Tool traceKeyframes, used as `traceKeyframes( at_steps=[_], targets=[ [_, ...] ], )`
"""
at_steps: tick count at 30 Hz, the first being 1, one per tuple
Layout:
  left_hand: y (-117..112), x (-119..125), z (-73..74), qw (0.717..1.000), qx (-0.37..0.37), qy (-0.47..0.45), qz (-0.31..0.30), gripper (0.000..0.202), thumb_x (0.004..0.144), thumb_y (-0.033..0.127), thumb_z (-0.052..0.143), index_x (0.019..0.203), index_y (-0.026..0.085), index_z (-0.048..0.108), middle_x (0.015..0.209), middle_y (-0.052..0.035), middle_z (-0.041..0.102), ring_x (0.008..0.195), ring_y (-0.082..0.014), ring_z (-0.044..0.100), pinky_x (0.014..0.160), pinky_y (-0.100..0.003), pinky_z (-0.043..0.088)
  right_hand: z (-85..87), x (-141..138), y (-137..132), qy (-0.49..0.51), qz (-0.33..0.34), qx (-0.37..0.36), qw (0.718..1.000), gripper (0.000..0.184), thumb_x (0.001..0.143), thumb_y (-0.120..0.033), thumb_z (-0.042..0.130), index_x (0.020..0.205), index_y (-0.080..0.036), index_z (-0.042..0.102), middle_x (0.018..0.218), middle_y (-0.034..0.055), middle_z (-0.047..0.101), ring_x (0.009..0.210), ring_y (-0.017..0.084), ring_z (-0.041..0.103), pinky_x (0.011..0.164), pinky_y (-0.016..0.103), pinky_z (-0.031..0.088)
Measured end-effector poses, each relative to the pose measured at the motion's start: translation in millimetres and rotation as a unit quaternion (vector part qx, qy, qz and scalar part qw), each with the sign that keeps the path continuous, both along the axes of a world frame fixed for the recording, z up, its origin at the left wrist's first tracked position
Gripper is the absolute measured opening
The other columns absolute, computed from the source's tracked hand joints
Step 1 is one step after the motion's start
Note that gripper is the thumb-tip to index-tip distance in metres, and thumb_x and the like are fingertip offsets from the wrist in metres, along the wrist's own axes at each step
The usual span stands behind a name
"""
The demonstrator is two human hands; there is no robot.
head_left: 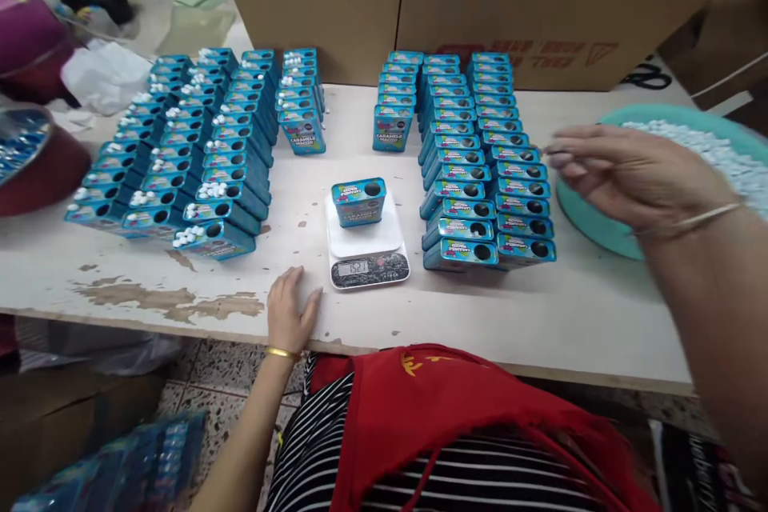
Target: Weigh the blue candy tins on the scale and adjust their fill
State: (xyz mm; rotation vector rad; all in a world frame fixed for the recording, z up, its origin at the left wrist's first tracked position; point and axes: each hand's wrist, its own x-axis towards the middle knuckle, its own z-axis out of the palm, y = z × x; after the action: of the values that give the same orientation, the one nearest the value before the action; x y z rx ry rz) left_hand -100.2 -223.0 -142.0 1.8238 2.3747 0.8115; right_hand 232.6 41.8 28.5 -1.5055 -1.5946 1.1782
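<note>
My left hand [289,310] rests on the front of the table with its thumb spread from the fingers, holding nothing. Close by is a white kitchen scale [365,244] with a lit display. A blue candy tin [358,204] stands upright on its platform, printed "Caramelo Macizo". My right hand [630,172] hangs in the air between the right-hand tins and a turquoise basin [591,212]. Its fingers are pinched together, slightly blurred, and what they hold, if anything, cannot be made out. Small white candies [714,148] fill the basin, partly hidden by the hand.
Rows of blue tins with white candies at their openings [228,144] stand at left. More tins with dark round openings [459,188] form rows at right. A large cardboard box [468,8] walls the back. A red bowl [45,176] sits at the left edge, scissors [648,76] back right.
</note>
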Motion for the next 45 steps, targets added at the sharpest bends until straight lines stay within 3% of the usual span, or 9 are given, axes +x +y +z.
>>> traceKeyframes(
  at_steps=[2,4,9,14,23,31,38,42,45],
  targets=[
    [1,-2,-1.4,1.000,0.011,-0.001,0.003,0.044,0.088,0.038,0.051,0.123,0.013,0.047,0.119,-0.0154,0.057,0.114,-0.0261,0.051,0.100,-0.044,0.043,3.8,-42,-14,0.125,0.040,-0.080,0.988,0.003,0.081,-0.008,0.060,0.083,-0.010,0.059,0.079,0.0042,0.057,0.066,0.003,0.050,0.057,0.021,0.037],
    [1,-5,-2.1,1.000,0.015,-0.001,0.001,0.041,0.088,0.038,0.051,0.121,0.013,0.049,0.118,-0.0152,0.058,0.114,-0.0263,0.051,0.099,-0.044,0.043,3.4,-76,-24,0.169,0.081,-0.108,0.976,0.006,0.078,-0.008,0.063,0.081,-0.011,0.061,0.073,0.0021,0.058,0.062,0.004,0.051,0.054,0.020,0.037],
    [0,-7,-3.5,1.000,0.026,-0.007,0.006,0.038,0.087,0.038,0.050,0.118,0.017,0.051,0.117,-0.0140,0.058,0.112,-0.0272,0.053,0.097,-0.046,0.044,2.8,-129,-28,0.135,0.160,-0.083,0.974,0.008,0.072,-0.007,0.065,0.077,-0.013,0.061,0.060,-0.0003,0.057,0.050,0.006,0.048,0.049,0.020,0.039],
    [0,-7,-3.8,0.999,0.036,-0.006,0.005,0.037,0.087,0.038,0.050,0.117,0.018,0.053,0.116,-0.0137,0.058,0.111,-0.0277,0.053,0.096,-0.046,0.045,0.7,-154,-26,0.046,0.200,-0.017,0.979,0.007,0.072,-0.005,0.062,0.075,-0.012,0.061,0.053,-0.0019,0.055,0.046,0.006,0.047,0.046,0.019,0.037],
    [-1,-6,-3.9,1.000,0.028,-0.008,-0.005,0.030,0.088,0.036,0.052,0.112,0.018,0.054,0.117,-0.0121,0.057,0.113,-0.0262,0.051,0.098,-0.044,0.043,-19.8,-168,-26,-0.175,0.296,0.113,0.932,0.011,0.076,-0.009,0.061,0.084,-0.012,0.067,0.070,0.0033,0.062,0.063,0.012,0.055,0.062,0.024,0.043],
    [-1,-6,-3.8,0.999,0.030,-0.006,-0.010,0.029,0.087,0.034,0.052,0.111,0.019,0.055,0.118,-0.0117,0.056,0.114,-0.0258,0.051,0.098,-0.043,0.042,-17.2,-168,-27,-0.239,0.327,0.199,0.892,0.016,0.076,-0.011,0.063,0.091,-0.013,0.069,0.086,0.0059,0.062,0.076,0.014,0.055,0.073,0.027,0.043],
    [1,-1,-3.0,1.000,0.019,-0.018,-0.008,0.031,0.086,0.036,0.053,0.110,0.017,0.057,0.117,-0.0126,0.057,0.114,-0.0261,0.051,0.099,-0.043,0.041,-22.6,-167,-23,-0.146,0.303,0.163,0.927,0.005,0.073,-0.011,0.067,0.077,-0.011,0.069,0.071,0.0029,0.059,0.070,0.012,0.053,0.067,0.025,0.043],
    [1,1,-4.4,0.999,0.014,-0.029,-0.003,0.032,0.086,0.036,0.054,0.110,0.016,0.058,0.117,-0.0125,0.057,0.114,-0.0256,0.051,0.099,-0.043,0.041,-19.1,-160,-20,0.020,0.253,0.022,0.967,0.008,0.070,-0.011,0.071,0.077,-0.010,0.066,0.065,0.0018,0.056,0.061,0.010,0.052,0.055,0.022,0.042],
    [1,1,-4.5,0.999,0.018,-0.030,-0.003,0.031,0.085,0.035,0.054,0.110,0.017,0.057,0.117,-0.0125,0.057,0.113,-0.0253,0.051,0.098,-0.043,0.041,-14.5,-148,-20,0.150,0.200,-0.099,0.963,0.007,0.073,-0.007,0.069,0.077,-0.010,0.064,0.069,0.0019,0.057,0.059,0.006,0.052,0.051,0.017,0.041]
  ],
)
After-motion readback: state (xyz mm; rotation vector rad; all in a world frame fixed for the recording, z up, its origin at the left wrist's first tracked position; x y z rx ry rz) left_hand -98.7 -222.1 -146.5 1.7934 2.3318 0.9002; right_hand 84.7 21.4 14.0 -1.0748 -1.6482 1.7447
